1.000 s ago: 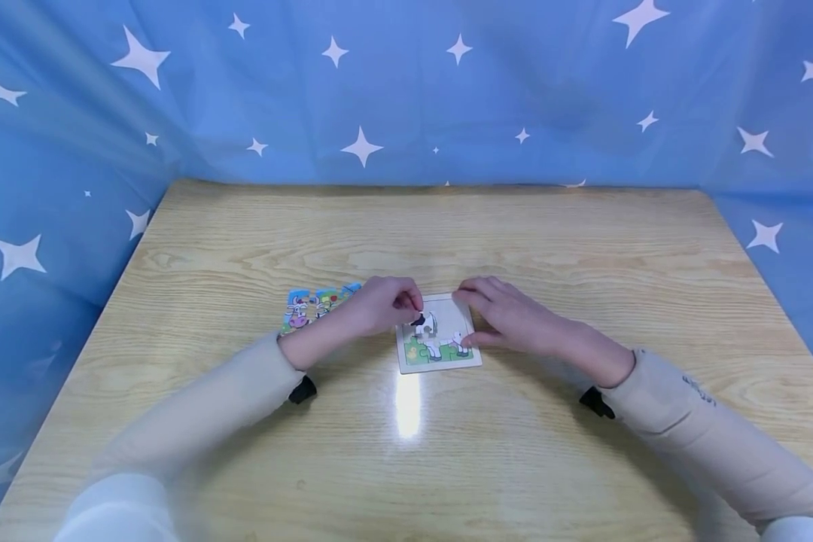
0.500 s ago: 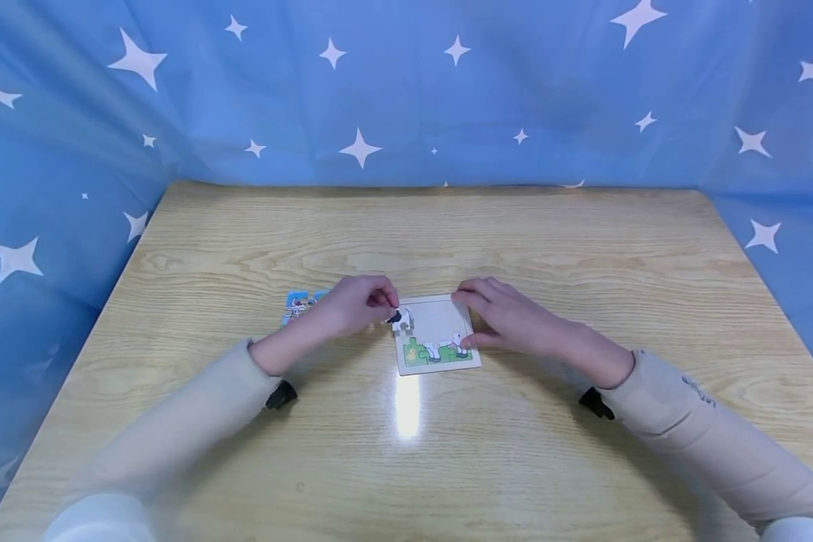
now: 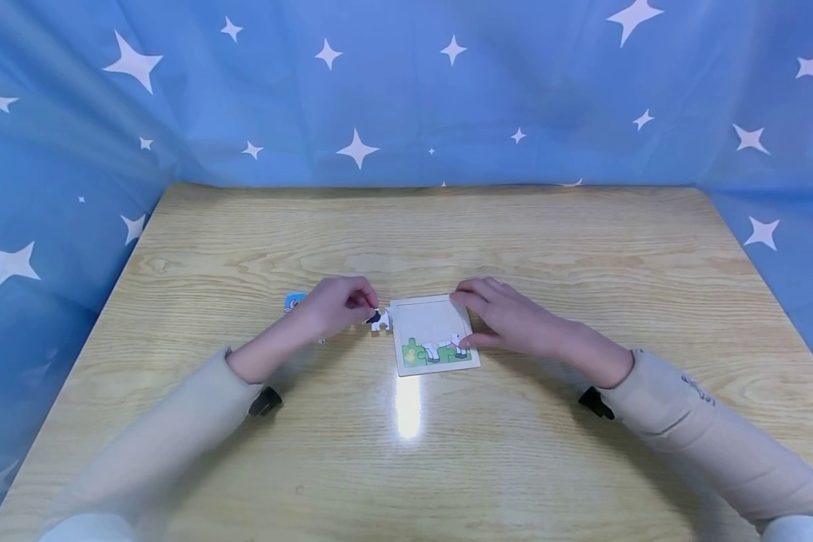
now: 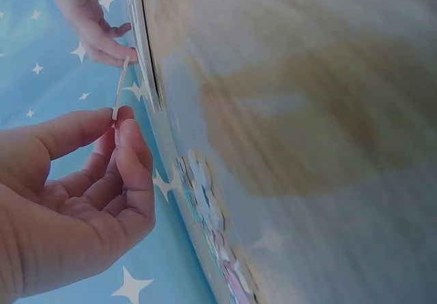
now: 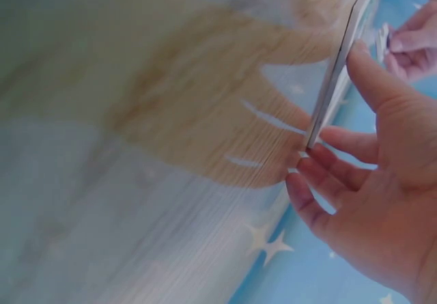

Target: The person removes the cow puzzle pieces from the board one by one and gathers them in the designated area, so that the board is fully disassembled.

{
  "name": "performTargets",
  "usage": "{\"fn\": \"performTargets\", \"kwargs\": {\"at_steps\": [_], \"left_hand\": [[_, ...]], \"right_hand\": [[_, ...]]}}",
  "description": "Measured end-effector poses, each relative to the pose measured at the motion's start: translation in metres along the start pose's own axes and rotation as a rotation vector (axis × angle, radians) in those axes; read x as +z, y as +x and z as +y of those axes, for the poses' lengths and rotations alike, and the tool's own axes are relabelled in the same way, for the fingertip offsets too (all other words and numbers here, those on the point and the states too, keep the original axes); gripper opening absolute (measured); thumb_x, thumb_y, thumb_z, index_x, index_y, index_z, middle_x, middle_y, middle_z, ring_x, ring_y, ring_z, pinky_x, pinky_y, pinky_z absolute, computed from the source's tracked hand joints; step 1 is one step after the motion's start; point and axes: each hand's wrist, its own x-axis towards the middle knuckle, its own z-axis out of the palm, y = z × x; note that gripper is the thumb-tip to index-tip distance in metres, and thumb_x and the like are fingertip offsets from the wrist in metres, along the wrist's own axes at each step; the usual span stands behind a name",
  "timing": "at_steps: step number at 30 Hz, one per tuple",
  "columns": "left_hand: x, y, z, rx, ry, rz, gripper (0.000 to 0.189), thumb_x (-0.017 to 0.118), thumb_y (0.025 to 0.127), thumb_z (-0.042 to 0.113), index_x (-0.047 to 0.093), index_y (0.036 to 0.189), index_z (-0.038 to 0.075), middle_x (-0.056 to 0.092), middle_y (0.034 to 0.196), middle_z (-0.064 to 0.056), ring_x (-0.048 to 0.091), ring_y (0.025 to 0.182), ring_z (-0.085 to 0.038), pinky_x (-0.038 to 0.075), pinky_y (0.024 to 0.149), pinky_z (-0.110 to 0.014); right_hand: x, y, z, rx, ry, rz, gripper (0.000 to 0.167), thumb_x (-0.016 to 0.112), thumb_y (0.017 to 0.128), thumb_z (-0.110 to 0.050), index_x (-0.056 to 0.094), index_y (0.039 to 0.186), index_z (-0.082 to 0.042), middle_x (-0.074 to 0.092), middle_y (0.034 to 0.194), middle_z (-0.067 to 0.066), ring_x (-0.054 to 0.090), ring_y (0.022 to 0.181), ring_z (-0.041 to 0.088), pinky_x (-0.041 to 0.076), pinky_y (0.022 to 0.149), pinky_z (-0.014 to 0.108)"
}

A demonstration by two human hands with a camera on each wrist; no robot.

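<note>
My left hand (image 3: 339, 305) pinches a black-and-white puzzle piece (image 3: 381, 321) between thumb and fingertips, just left of the puzzle board (image 3: 430, 317). In the left wrist view the piece (image 4: 121, 89) shows as a thin edge held above the table. My right hand (image 3: 504, 316) rests at the board's right side, its fingers by the far corner and its thumb on the right edge. Along the board's near side lie fitted pieces (image 3: 413, 354) with green ground, a yellow chick and white animal legs. The rest of the board's inside is pale and bare.
Loose colourful puzzle pieces (image 3: 294, 300) lie left of the board, mostly hidden behind my left hand and forearm. The wooden table (image 3: 488, 444) stretches around, with a blue starry cloth (image 3: 406, 90) behind its far edge.
My left hand has moved left with the cow-patterned piece, from over the board to beside it, covering more of the loose pieces. My right hand has stayed at the board's edge.
</note>
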Motion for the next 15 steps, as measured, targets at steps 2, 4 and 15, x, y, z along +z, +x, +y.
{"fn": "performTargets", "kwargs": {"at_steps": [2,4,15], "left_hand": [[-0.001,-0.002,-0.002,-0.009,-0.002,-0.001,0.006,0.064,0.096,-0.001,0.066,0.102,0.001,0.067,0.094,-0.008,0.061,0.086,-0.021,0.050,0.077,-0.033],[-0.003,-0.003,-0.003,-0.017,0.001,0.000,0.006,0.064,0.097,-0.001,0.066,0.102,0.000,0.067,0.094,-0.008,0.061,0.086,-0.022,0.050,0.077,-0.033],[-0.012,-0.012,-0.014,-0.032,0.052,0.025,0.005,0.064,0.097,-0.001,0.067,0.101,-0.001,0.067,0.093,-0.009,0.061,0.086,-0.022,0.050,0.079,-0.034]], "right_hand": [[-0.001,0.000,0.000,0.002,0.000,-0.001,0.068,0.080,0.090,-0.032,0.053,0.140,0.005,0.053,0.138,0.021,0.047,0.130,0.036,0.040,0.106,0.054],[-0.001,0.000,-0.001,0.002,0.000,-0.001,0.068,0.080,0.090,-0.032,0.053,0.139,0.005,0.053,0.138,0.021,0.047,0.130,0.036,0.040,0.106,0.054],[0.000,0.000,0.000,0.004,0.005,0.003,0.068,0.081,0.089,-0.032,0.053,0.139,0.005,0.053,0.138,0.020,0.048,0.130,0.036,0.041,0.105,0.054]]}}
